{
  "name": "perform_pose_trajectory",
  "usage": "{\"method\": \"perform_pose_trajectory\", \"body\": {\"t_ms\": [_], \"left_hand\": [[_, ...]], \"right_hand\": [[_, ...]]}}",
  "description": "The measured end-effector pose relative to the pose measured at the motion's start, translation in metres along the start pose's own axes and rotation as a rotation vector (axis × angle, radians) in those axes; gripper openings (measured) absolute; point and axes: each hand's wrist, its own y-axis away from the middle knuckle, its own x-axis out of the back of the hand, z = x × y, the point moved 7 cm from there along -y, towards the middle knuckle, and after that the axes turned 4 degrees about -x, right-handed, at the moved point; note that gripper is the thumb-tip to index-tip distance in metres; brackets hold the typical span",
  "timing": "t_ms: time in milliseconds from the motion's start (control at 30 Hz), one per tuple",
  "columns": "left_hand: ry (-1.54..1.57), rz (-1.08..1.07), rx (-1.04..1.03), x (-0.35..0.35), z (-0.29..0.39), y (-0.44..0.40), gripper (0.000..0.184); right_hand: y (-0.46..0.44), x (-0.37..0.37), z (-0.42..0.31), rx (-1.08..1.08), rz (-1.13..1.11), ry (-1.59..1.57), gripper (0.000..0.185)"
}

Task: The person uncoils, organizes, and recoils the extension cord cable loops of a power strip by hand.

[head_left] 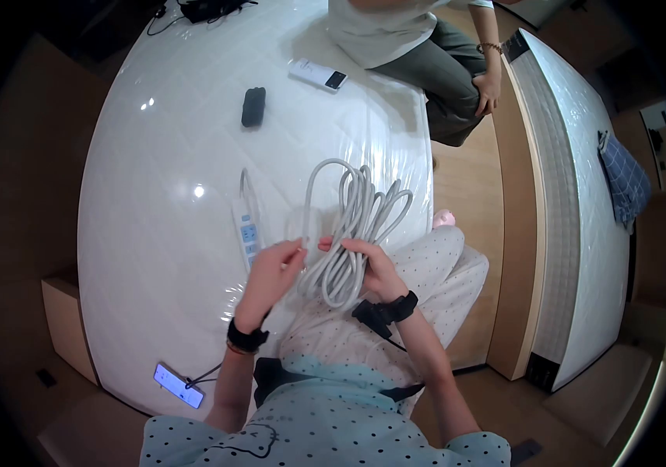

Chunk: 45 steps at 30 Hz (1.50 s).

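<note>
A long light-grey cable [358,206] is gathered in several loose loops above my lap. My right hand [376,268] is closed around the bundle, with the thumb across the front and fingertips showing on its left side. My left hand [274,268] pinches a single strand of the same cable just left of the loops. That strand arches up and over into the bundle. Beside my left hand, a white power strip [249,233] with blue socket faces lies on the mattress, partly covered by the hand. A short grey cord leaves its top end.
The plastic-wrapped mattress [169,257] bears a dark pouch-like object [253,107], a white device with a black screen [318,75] and a lit phone [179,384] on a cord. Another person [442,78] sits at the far right edge. A second wrapped mattress [582,210] stands at right.
</note>
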Motion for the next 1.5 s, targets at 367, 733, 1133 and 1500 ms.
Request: {"method": "perform_pose_trajectory", "body": {"t_ms": [367,733,1133,1500], "left_hand": [[-0.156,-0.15,0.071,-0.006,0.009,-0.002,0.017],[0.001,0.281,0.227,0.022,-0.114,-0.003,0.038],[0.161,0.075,0.076,-0.034,-0.043,-0.032,0.029],[-0.513,0.166,-0.066,-0.003,-0.056,-0.012,0.063]], "right_hand": [[-0.009,0.032,0.013,0.028,0.001,0.013,0.033],[-0.005,0.024,0.016,0.024,0.002,-0.032,0.031],[-0.023,0.018,-0.003,0.155,0.004,0.169,0.035],[-0.048,0.044,0.026,0.007,-0.197,-0.33,0.045]]}}
